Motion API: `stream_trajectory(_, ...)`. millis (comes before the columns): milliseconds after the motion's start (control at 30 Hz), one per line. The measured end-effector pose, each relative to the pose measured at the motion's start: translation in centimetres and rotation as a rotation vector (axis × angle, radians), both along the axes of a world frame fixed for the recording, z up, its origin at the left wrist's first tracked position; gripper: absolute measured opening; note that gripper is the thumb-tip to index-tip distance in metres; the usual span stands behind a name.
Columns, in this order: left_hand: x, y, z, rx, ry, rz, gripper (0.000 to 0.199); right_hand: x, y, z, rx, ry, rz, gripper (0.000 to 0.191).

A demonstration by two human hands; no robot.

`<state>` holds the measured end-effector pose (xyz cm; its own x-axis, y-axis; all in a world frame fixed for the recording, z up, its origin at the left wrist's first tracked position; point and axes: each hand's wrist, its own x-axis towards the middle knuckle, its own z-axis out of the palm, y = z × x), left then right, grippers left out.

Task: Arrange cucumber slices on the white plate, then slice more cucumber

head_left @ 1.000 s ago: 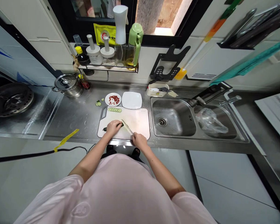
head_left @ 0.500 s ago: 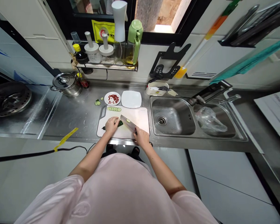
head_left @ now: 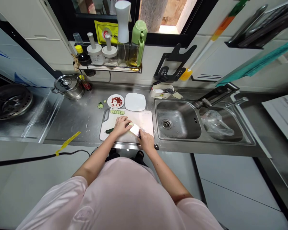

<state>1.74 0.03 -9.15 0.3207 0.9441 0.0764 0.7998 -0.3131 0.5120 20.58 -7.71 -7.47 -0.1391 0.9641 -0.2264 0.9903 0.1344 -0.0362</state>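
My right hand [head_left: 146, 140] is wrapped round the handle of a knife [head_left: 135, 129], whose blade lies flat-side up over the white cutting board [head_left: 147, 119]. On the blade near its tip sits a pale green cucumber slice [head_left: 131, 124]. The fingers of my left hand [head_left: 122, 125] touch this slice at the blade. Beside my left wrist a dark green cucumber piece [head_left: 109, 131] rests on the board. A row of cucumber slices [head_left: 117, 112] lies along the board's far edge.
Behind the board stand a plate of chopped red pieces [head_left: 115, 101] and a bare white plate [head_left: 135, 102]. Cucumber scraps [head_left: 100, 105] lie to their left. A sink [head_left: 179, 119] is on the right, a lidded pot [head_left: 68, 87] at the back left.
My left hand has moved off the cucumber piece, forward and right to the slice on the blade. The blade has turned and now shows a bright flat side.
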Motion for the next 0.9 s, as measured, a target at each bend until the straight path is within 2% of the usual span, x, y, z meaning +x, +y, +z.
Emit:
stream_trajectory(267,1.0,0.0,0.5,-0.028,-0.067,-0.002,0.021,0.2,-0.3,-0.2,-0.021,0.02,-0.004,0.04)
stream_trajectory(433,1.2,0.2,0.6,-0.096,-0.135,0.13,0.011,0.6,-0.4,-0.7,-0.058,0.026,-0.04,0.037)
stream_trajectory(567,0.1,1.6,-0.7,-0.182,-0.253,0.403,0.015,1.5,-0.4,-1.0,-0.076,0.03,-0.094,0.033)
stream_trajectory(667,-0.9,3.4,-1.9,-0.221,-0.243,0.565,0.016,2.1,-0.4,-1.1,-0.059,0.047,-0.126,0.034)
stream_trajectory(767,-1.3,5.1,-3.0,-0.265,-0.201,0.623,0.013,2.4,-0.3,-1.2,-0.058,0.066,-0.146,0.034)
stream_trajectory(900,-1.2,6.6,-3.8,-0.253,-0.167,0.601,0.016,2.4,-0.3,-1.2,-0.079,0.082,-0.161,0.031)
